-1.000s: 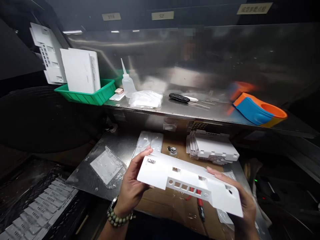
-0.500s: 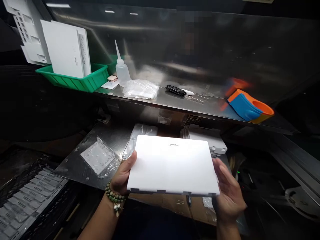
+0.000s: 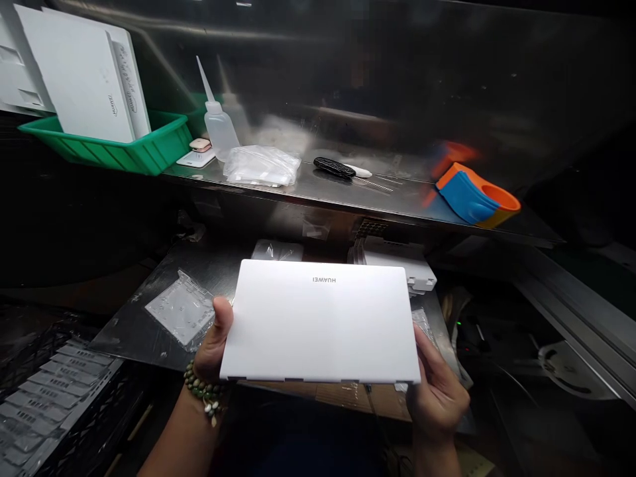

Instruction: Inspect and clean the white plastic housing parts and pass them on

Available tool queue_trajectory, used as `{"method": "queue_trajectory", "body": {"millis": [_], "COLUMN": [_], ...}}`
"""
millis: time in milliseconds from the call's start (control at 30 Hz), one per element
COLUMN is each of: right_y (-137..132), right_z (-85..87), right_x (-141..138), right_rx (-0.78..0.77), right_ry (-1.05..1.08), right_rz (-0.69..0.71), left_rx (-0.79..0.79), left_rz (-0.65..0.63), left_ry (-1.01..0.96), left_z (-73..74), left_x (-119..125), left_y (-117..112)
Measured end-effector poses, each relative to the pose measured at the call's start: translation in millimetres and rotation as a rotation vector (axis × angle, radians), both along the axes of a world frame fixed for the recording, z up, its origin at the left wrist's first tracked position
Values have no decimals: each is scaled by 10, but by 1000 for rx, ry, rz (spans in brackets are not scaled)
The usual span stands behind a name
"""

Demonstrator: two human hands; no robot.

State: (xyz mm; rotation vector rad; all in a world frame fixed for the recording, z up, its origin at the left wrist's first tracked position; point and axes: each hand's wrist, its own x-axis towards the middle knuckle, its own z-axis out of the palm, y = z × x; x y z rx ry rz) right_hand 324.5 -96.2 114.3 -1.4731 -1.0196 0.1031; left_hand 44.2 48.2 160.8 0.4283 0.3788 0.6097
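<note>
A white plastic cover panel [image 3: 318, 324] with an upside-down HUAWEI mark along its far edge is held up in front of me. My left hand [image 3: 213, 341] grips its left side, thumb up along the edge, with a bead bracelet at the wrist. At the right edge my right hand [image 3: 437, 384] holds the panel, most of its fingers hidden beneath. Notches show along the near edge. Below and left, a part in a clear plastic bag [image 3: 181, 308] lies on the metal table [image 3: 139, 338].
A stack of white housings [image 3: 397, 258] stands behind the panel. On the shelf are a green tray [image 3: 159, 149] with white panels, a squeeze bottle [image 3: 221, 129], plastic bags [image 3: 263, 165], a black-handled tool [image 3: 335, 167] and a blue-orange tape dispenser [image 3: 477, 195]. A black crate [image 3: 94, 424] holds bagged parts.
The panel has shifted left in view and its top face is turned more toward me. My right hand, looser with fingers raised before, has closed on the right edge. The view has shifted.
</note>
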Motion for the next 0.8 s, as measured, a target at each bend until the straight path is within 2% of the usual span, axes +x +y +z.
{"method": "queue_trajectory", "body": {"millis": [300,500,633,800], "right_y": [54,56,46,38], "right_z": [41,129,141,58], "right_x": [-50,-36,-27,11], "right_rx": [5,-63,-70,-100], "right_ry": [-25,-28,142,431], "right_rz": [24,84,120,220], "left_rx": [13,4,-49,-53], "left_rz": [20,13,48,93], "left_ry": [-91,-95,-19,38], "left_z": [-61,12,-1,-123], "left_x": [-48,-24,-30,-73], "left_y": [23,91,76,29]}}
